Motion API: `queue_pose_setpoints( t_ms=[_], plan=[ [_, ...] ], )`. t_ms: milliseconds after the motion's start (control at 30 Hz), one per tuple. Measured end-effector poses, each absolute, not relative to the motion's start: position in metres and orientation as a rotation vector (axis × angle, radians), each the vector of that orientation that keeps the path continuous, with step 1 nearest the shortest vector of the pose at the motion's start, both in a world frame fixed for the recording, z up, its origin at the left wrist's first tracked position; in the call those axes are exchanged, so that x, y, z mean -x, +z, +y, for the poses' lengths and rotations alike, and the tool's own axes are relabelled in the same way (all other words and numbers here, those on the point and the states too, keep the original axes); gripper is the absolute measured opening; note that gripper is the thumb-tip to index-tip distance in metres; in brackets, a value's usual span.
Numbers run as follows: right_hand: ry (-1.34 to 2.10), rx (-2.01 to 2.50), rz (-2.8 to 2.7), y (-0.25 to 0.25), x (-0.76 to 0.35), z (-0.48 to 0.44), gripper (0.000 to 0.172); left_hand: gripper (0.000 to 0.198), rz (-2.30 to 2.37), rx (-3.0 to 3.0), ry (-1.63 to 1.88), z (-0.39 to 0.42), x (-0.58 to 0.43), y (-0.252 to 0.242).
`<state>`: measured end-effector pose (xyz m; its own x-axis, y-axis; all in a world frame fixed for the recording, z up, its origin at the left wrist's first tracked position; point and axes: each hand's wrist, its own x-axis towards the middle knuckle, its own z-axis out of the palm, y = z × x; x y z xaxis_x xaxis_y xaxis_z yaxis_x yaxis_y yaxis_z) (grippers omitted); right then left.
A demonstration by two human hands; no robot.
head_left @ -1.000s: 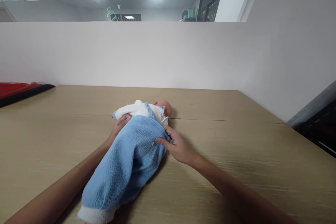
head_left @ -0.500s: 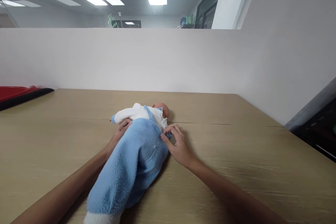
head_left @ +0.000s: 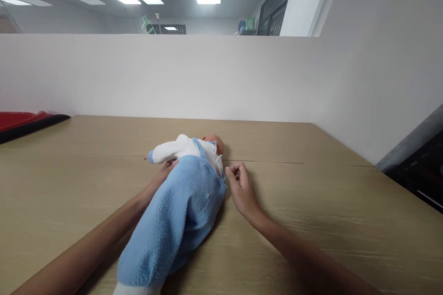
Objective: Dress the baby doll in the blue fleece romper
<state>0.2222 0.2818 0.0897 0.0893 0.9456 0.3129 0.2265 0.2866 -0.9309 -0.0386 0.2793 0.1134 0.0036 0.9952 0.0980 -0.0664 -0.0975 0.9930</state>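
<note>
My right hand (head_left: 243,193), curled, has shifted off the fuzzy blue trousers (head_left: 173,212); my left hand (head_left: 166,172) tucks against the doll (head_left: 195,166), lying on the wood-grain table (head_left: 311,198). Whether either grips anything, I can't tell.

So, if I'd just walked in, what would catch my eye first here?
Probably the doll in blue and white, lying on the tan table at the centre. Next, two bare hands: the left hand by its white sleeve, the right hand curled close beside its waist. Then something red at the picture's left edge.
</note>
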Motion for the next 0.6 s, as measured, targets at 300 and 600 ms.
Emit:
queue_pose_setpoints(
  t_ms=[300,600],
  plan=[
    [1.283,1.152,-1.498,0.149,-0.215,0.251,0.064,0.075,1.135,-1.314,1.156,0.269,0.031,0.126],
    [1.6,1.312,-1.327,0.179,-0.236,0.27,0.078,0.075,1.174,-1.547,1.016,0.261,-0.001,0.176]
  ],
)
